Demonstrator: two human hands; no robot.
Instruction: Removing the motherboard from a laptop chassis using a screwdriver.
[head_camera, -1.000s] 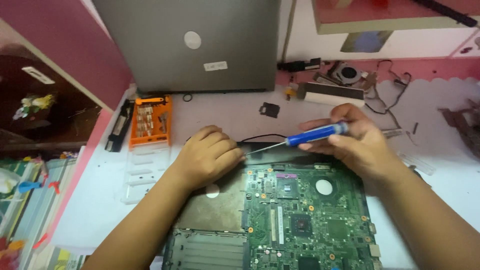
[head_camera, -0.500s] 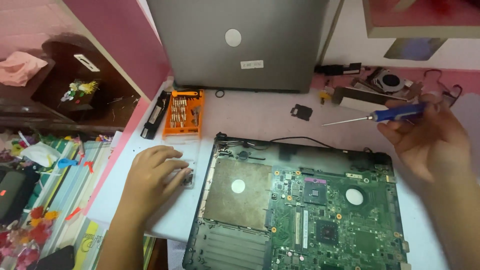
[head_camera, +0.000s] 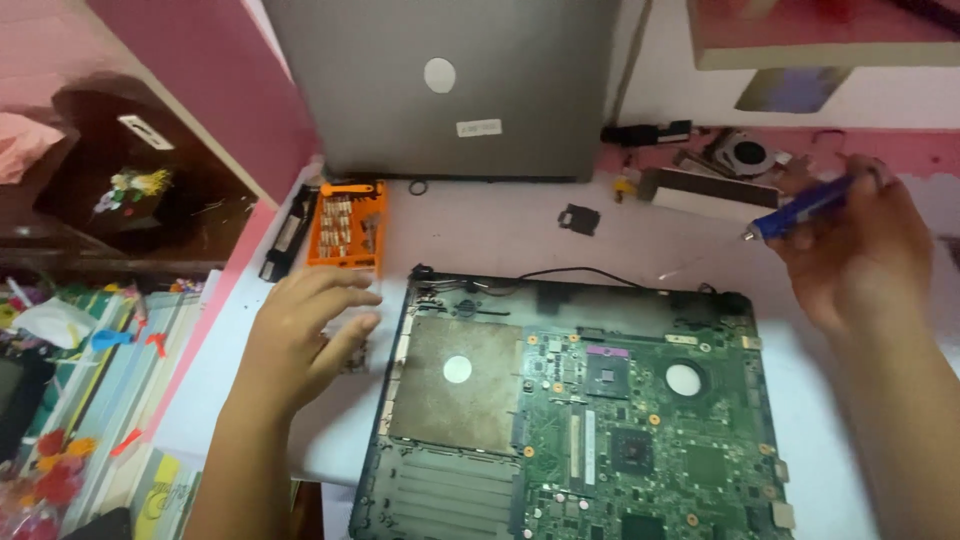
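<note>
Laptop base (head_camera: 600, 420) opened, screwdriver (head_camera: 800, 212) raised

Left hand (head_camera: 300, 335), fingers loosely spread, is moved nearer the orange bit case (head_camera: 347, 225); screwdriver is pinched by right hand (head_camera: 860, 255); a white label (head_camera: 478, 128) is seen on the grey lid

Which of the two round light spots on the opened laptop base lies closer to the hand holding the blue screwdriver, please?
The one on the green circuit board, toward the right hand. The other sits on the brownish metal plate, nearer the left hand.

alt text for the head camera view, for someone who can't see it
A person's right hand holds a blue screwdriver above an opened laptop base with its green circuit board exposed. The left hand rests beside it, near an orange bit case.
</note>
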